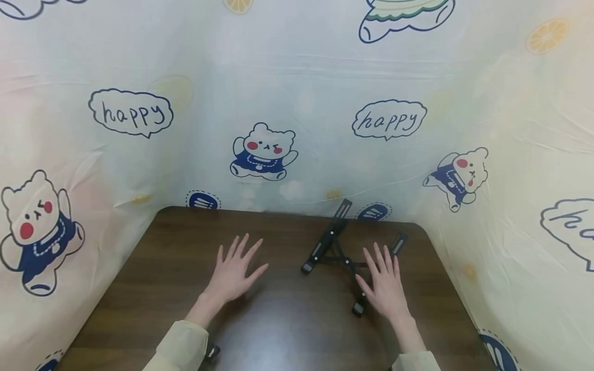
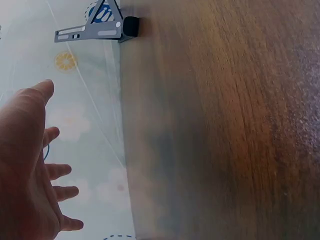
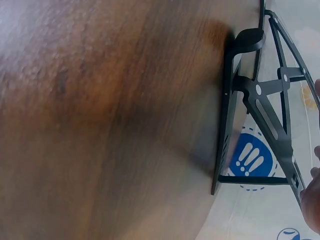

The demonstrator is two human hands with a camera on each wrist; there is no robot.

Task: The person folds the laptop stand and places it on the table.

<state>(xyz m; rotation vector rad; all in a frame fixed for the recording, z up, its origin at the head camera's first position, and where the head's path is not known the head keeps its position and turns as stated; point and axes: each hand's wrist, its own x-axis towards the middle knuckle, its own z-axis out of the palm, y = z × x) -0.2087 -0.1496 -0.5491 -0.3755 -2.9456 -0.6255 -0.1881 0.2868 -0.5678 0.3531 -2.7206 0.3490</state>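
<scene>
A black folding laptop stand [image 1: 330, 234] stands unfolded toward the back right of the table, its two long arms joined by crossing struts. My right hand [image 1: 386, 288] is over the stand's right arm, fingers straight and spread, overlapping part of it. In the right wrist view, only some fingertips and the hand's edge show at the right border, beside the stand's frame [image 3: 223, 125]. Left of the stand, my left hand [image 1: 232, 275] hovers with fingers spread and nothing in it. The left wrist view shows that hand [image 2: 25, 165] below the stand's slotted end [image 2: 102, 33].
The dark wood-grain table [image 1: 274, 330] has rounded back corners. A pale curtain [image 1: 320, 77] printed with bears and the word "happy" hangs close around its back and sides. A small black object [image 1: 212, 352] shows beside the left sleeve [image 1: 183, 342].
</scene>
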